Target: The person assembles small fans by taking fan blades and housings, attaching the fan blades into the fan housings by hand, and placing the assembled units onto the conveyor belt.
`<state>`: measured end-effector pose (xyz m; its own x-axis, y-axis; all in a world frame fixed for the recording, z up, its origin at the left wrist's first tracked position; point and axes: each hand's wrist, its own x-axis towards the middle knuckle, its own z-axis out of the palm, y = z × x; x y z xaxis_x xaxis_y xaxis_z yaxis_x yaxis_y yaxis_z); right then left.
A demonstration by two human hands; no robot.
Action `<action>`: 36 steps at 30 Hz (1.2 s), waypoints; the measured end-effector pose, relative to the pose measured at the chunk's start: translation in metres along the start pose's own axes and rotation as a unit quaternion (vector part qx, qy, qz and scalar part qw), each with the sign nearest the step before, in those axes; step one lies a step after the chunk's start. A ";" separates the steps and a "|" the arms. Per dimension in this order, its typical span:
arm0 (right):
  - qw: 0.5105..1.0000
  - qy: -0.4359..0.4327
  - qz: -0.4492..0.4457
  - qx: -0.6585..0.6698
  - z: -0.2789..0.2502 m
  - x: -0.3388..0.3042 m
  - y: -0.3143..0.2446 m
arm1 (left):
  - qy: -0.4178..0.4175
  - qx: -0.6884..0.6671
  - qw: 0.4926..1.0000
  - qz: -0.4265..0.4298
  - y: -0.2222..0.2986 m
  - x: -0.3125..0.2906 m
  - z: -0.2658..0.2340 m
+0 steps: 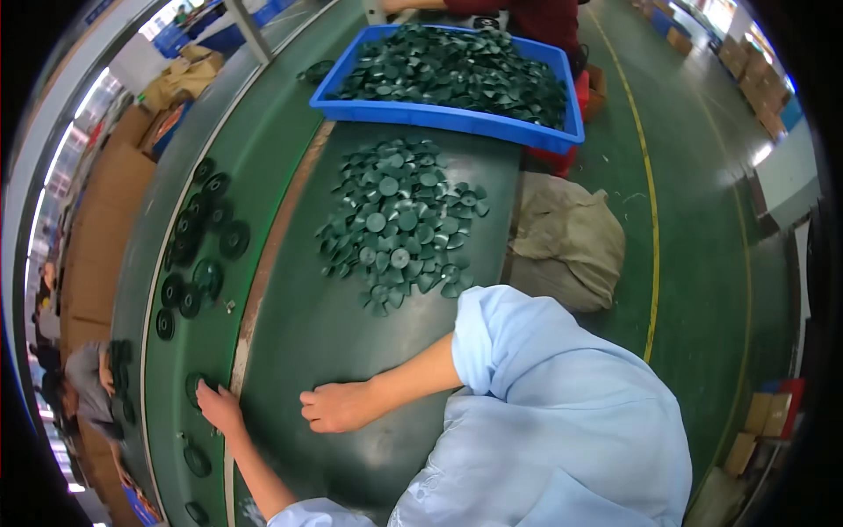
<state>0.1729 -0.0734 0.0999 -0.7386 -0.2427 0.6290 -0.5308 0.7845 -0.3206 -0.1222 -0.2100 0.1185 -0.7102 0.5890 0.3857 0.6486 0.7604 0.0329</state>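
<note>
My left hand reaches onto the green conveyor belt at the left, its fingertips closed at the edge of a dark round disc. Another dark disc lies on the belt nearer to me. Over the dark green worktop, my right hand is held with its fingers curled in; whatever they may hold is hidden. Beyond it, a loose heap of small dark green propeller-like parts is spread across the worktop.
A blue tray full of similar green parts stands at the worktop's far end, near a person in dark red. Several dark wheel-like discs lie farther along the belt. A beige cloth-covered bundle sits right of the worktop. Another worker is at the left.
</note>
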 end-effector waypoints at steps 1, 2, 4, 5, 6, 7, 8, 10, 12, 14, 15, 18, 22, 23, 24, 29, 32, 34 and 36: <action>1.000 0.004 0.011 -0.006 -0.003 -0.002 0.005 | -0.014 0.041 0.999 0.006 0.005 0.005 0.006; 1.000 0.004 0.014 -0.003 -0.004 -0.006 0.007 | -0.029 0.083 0.996 0.010 0.016 0.008 0.006; 1.000 0.004 0.016 0.003 -0.005 -0.012 0.009 | -0.031 0.089 0.996 0.009 0.029 0.007 0.000; 1.000 -0.004 0.007 -0.009 -0.007 -0.013 0.009 | -0.019 0.070 0.997 0.022 0.039 0.004 -0.008; 1.000 -0.011 -0.002 -0.022 -0.010 -0.015 0.009 | -0.005 0.051 0.998 0.034 0.052 -0.001 -0.019; 1.000 -0.009 0.006 -0.022 -0.010 -0.016 0.009 | -0.010 0.050 0.998 0.041 0.072 -0.010 -0.036; 0.999 0.013 0.020 -0.044 -0.009 -0.017 0.006 | 0.001 0.029 0.997 0.068 0.096 -0.024 -0.060; 0.998 0.037 0.022 -0.055 -0.004 -0.011 -0.003 | 0.012 0.019 0.996 0.083 0.124 -0.059 -0.105; 0.995 0.050 0.060 -0.057 -0.007 -0.007 -0.004 | -0.039 -0.010 0.996 0.078 0.145 -0.089 -0.133; 0.995 0.053 0.073 -0.036 -0.017 -0.006 -0.003 | -0.077 -0.053 0.992 0.083 0.145 -0.116 -0.134; 0.993 0.052 0.092 -0.054 -0.021 -0.006 -0.001 | -0.109 -0.128 0.983 0.067 0.145 -0.128 -0.132; 0.991 0.051 0.098 -0.079 -0.035 -0.006 0.011 | -0.185 -0.247 0.951 -0.020 0.158 -0.158 -0.142; 0.981 0.004 0.168 -0.093 -0.043 -0.004 0.025 | -0.057 -0.262 0.960 -0.074 0.137 -0.180 -0.137; 0.978 0.012 0.189 -0.081 -0.042 -0.006 0.028 | -0.049 -0.265 0.960 -0.078 0.126 -0.185 -0.128; 0.975 0.020 0.209 -0.068 -0.044 -0.004 0.029 | -0.005 -0.196 0.980 -0.027 0.116 -0.187 -0.118; 0.968 -0.069 0.237 -0.052 -0.060 -0.007 0.031 | -0.097 -0.244 0.963 -0.069 0.127 -0.201 -0.115; 0.971 -0.120 0.204 -0.033 -0.055 0.002 0.032 | -0.078 -0.247 0.964 -0.056 0.118 -0.211 -0.110; 0.964 -0.167 0.205 -0.035 -0.053 0.006 0.031 | -0.087 -0.268 0.955 -0.092 0.122 -0.210 -0.112; 0.959 -0.183 0.215 -0.031 -0.056 0.009 0.030 | -0.114 -0.521 0.809 -0.246 0.122 -0.208 -0.119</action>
<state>0.1738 -0.0197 0.1353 -0.9860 -0.0645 0.1538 -0.1272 0.8871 -0.4438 0.1371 -0.2724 0.1520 -0.9079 0.4104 -0.0857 0.0671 0.3442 0.9365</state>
